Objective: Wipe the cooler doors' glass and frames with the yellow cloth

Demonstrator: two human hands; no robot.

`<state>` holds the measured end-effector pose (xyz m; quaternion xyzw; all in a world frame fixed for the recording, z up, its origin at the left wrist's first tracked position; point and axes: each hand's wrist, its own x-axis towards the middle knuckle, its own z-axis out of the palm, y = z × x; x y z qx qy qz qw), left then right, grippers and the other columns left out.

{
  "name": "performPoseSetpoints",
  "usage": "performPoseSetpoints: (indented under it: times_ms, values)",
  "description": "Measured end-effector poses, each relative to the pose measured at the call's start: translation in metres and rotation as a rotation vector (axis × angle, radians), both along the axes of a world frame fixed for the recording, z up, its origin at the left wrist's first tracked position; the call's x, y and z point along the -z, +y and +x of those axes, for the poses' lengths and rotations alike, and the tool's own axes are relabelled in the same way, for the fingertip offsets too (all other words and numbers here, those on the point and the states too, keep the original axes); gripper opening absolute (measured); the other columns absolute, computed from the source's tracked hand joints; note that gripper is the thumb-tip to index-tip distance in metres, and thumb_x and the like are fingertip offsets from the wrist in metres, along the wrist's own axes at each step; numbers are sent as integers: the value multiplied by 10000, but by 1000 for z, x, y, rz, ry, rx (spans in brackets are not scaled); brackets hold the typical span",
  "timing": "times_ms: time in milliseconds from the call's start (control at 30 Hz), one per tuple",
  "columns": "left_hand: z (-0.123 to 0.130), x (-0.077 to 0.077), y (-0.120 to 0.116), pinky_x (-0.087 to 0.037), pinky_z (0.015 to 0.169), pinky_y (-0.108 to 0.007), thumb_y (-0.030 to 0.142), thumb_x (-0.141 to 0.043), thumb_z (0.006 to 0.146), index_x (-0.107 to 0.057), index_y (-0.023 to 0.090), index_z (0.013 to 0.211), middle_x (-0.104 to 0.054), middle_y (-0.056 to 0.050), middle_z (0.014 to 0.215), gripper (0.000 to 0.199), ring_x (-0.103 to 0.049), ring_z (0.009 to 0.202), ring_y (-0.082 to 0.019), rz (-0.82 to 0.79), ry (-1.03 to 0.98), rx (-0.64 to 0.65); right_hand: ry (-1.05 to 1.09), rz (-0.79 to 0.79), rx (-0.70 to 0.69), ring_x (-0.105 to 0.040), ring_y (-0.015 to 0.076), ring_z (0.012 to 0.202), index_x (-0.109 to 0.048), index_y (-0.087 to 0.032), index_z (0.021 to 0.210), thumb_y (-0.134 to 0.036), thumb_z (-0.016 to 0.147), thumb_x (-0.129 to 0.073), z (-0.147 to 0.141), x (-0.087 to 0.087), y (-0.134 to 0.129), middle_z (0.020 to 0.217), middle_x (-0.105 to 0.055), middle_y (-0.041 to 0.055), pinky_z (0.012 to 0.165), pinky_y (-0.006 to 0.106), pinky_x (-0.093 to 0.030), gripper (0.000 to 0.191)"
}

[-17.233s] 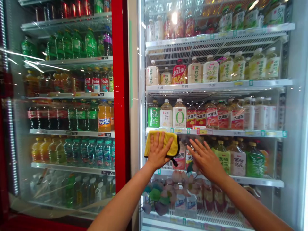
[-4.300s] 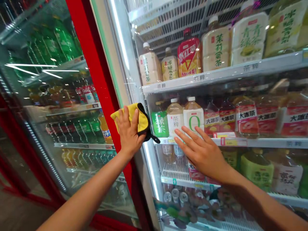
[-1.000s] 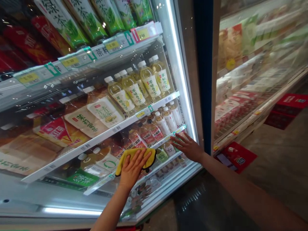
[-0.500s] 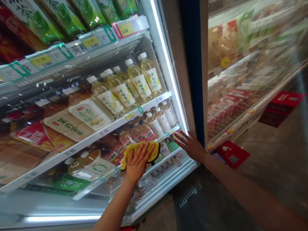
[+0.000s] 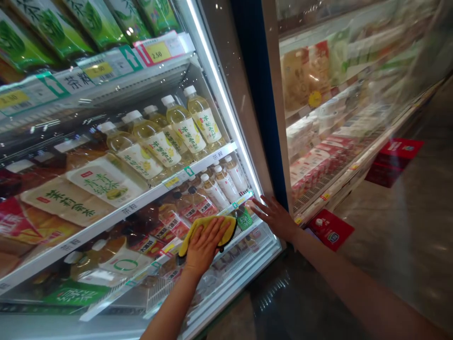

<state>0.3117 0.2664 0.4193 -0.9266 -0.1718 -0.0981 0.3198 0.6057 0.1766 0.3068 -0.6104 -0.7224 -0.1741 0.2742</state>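
Observation:
My left hand (image 5: 205,243) lies over a yellow cloth (image 5: 193,232) with a dark edge, fingers laid flat on it, against the glass front of a lit drinks cooler. Behind the glass, bottles with red labels (image 5: 173,222) stand just beyond the cloth. My right hand (image 5: 274,217) has its fingers spread and rests at the right edge of the glass, beside the bright light strip (image 5: 226,104); nothing is in it.
Pale yellow bottles (image 5: 180,127) and cartons (image 5: 106,179) fill the middle shelf, green bottles (image 5: 85,21) the top one. A dark blue post (image 5: 260,94) separates a second cooler (image 5: 318,123). Red boxes (image 5: 392,160) and a red sign (image 5: 331,230) are at the right.
The view has shifted, so the shelves and coolers appear farther left. Both hands stay by the glass, the cloth still under my left hand and now slightly more toward the cooler's right edge.

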Motion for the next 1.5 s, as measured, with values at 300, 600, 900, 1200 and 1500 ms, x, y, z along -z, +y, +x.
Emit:
performPoseSetpoints:
  times_ms: [300,600,900,1200,1500]
  values:
    - [80,0,4,75,1287,-461,299,-643,893,-168,288,1631,-257,-48,1668,878,-34,1590,-202,17,-1,-2,42,-52,40,-289,327,1538,-368,-208,1577,49,830,-458,3,4,-2,1669,-298,83,1154,595,-406,795]
    - [95,-5,12,-77,1311,-421,270,-676,843,-213,237,1625,-159,-34,1690,910,-23,1586,-181,37,227,105,115,-46,219,-329,334,1521,-283,-176,1614,-54,879,-470,13,-6,-11,1677,-254,118,1124,568,-441,768]
    - [162,0,13,-148,1280,-363,78,-374,933,-477,230,1501,-356,19,1628,598,-142,1536,-160,-48,252,206,180,-87,373,-310,340,1530,-279,-158,1616,-26,860,-451,10,-15,-15,1681,-259,120,1165,535,-411,787]
    - [166,-15,7,-262,1206,-457,51,-227,902,-447,204,1521,-394,-31,1615,674,-223,1518,-190,10,151,147,334,52,365,-417,298,1477,-423,-129,1550,4,883,-413,20,-29,-26,1551,-505,153,1177,478,-428,681]
    - [188,-31,14,-189,1249,-628,69,-401,926,-338,265,1581,-303,-70,1655,687,-260,1548,-268,-51,-17,159,405,186,401,-500,290,1407,-518,-137,1482,31,873,-412,34,-64,-28,1491,-571,148,1152,483,-466,641]
